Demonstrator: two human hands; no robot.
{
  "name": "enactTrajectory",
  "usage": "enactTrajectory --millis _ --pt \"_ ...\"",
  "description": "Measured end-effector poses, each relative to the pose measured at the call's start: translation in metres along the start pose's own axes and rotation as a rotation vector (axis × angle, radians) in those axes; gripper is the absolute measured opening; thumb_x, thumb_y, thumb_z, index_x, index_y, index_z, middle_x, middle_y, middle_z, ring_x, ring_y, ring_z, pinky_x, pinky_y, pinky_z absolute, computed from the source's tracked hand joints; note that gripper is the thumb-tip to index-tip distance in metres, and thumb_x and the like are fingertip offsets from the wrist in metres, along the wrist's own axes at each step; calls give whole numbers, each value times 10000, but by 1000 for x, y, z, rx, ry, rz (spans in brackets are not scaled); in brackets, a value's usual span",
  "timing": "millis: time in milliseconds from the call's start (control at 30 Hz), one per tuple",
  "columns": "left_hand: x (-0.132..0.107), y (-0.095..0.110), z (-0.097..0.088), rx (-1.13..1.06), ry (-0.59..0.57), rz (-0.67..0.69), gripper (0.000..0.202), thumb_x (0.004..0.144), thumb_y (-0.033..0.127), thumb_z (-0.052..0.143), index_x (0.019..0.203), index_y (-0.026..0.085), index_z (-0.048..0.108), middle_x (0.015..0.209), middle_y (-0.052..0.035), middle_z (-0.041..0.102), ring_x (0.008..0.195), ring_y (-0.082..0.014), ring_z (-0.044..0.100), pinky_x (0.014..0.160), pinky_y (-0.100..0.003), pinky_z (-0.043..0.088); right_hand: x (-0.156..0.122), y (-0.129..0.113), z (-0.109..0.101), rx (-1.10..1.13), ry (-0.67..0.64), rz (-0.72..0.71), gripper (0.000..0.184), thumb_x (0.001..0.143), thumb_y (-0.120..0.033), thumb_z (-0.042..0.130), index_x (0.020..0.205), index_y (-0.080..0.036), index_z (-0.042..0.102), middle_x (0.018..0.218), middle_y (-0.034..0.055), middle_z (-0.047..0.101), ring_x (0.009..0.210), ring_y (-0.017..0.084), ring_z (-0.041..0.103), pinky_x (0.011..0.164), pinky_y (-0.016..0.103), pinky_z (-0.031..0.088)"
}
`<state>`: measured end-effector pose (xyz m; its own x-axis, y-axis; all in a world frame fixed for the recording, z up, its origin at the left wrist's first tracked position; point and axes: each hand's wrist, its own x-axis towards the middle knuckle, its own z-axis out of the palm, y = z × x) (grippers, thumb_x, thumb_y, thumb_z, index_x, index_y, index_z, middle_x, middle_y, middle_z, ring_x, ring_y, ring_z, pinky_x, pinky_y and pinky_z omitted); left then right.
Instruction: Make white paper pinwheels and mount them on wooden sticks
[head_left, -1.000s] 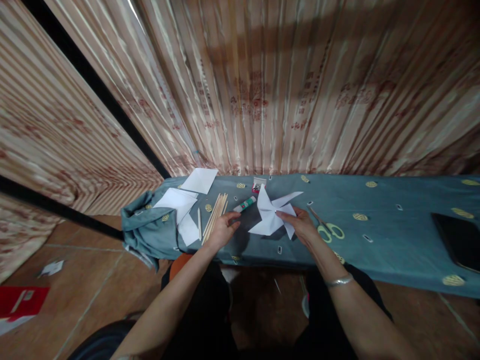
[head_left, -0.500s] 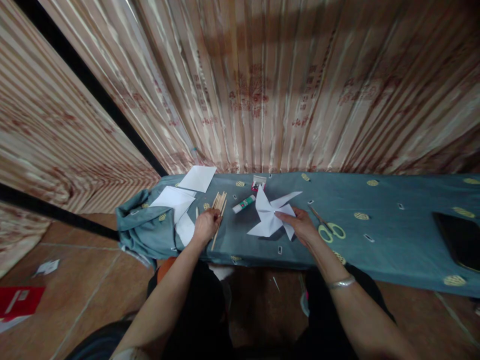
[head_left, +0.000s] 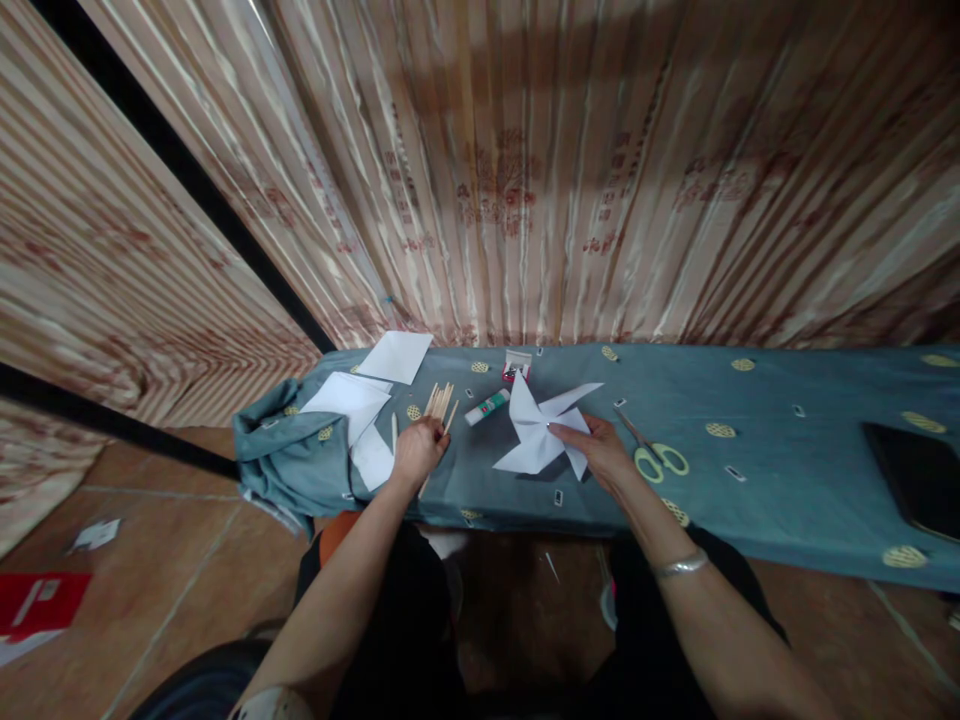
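Note:
A white paper pinwheel (head_left: 541,430) lies on the teal cloth (head_left: 750,440) that covers a long table. My right hand (head_left: 600,452) pinches the pinwheel near its middle, thumb and fingers closed on the paper. My left hand (head_left: 418,450) rests on a bundle of thin wooden sticks (head_left: 439,404), fingers curled down on them. A green and white glue stick (head_left: 487,407) lies between the sticks and the pinwheel.
White paper sheets (head_left: 352,398) lie at the table's left end. Green-handled scissors (head_left: 654,454) sit right of my right hand. A small red and white box (head_left: 514,368) is near the curtain. A dark flat object (head_left: 911,480) lies far right.
My left hand moved left from beside the pinwheel to the wooden sticks and closed down on them. My right hand stayed on the pinwheel.

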<state>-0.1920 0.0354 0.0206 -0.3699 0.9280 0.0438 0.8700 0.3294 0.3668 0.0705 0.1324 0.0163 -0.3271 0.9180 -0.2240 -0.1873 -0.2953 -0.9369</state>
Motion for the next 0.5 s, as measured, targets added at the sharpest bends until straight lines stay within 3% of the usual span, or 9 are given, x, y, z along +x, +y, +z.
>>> enactTrajectory --millis 233,300,367,500 --pt "-10 14 -1 -293 143 14 163 843 268 532 836 167 661 822 -31 666 713 -138 633 684 -237 481 -13 -9 -2 6 -12 -59 436 434 -429 897 759 -172 758 742 41 763 615 185 660 630 309 524" --pt "-18 29 0 -711 204 22 184 797 335 595 788 162 657 764 -18 635 677 -143 637 656 -247 497 -23 -14 -3 -31 -55 -74 407 479 -435 885 760 -168 759 748 45 761 616 178 656 629 301 523" --pt "-27 48 0 -1023 164 2 226 717 382 687 769 163 663 741 1 609 639 -145 644 622 -255 510 -35 -20 -3 -87 -75 -106 366 527 -441 865 736 -161 755 713 45 749 598 169 643 599 282 514" --pt "-41 83 -1 -1335 -33 -112 305 598 379 823 735 155 667 657 25 605 526 -90 570 526 -204 449 -58 -32 2 -191 -152 -223 270 625 -407 813 727 -165 751 698 41 733 616 176 640 555 261 501"
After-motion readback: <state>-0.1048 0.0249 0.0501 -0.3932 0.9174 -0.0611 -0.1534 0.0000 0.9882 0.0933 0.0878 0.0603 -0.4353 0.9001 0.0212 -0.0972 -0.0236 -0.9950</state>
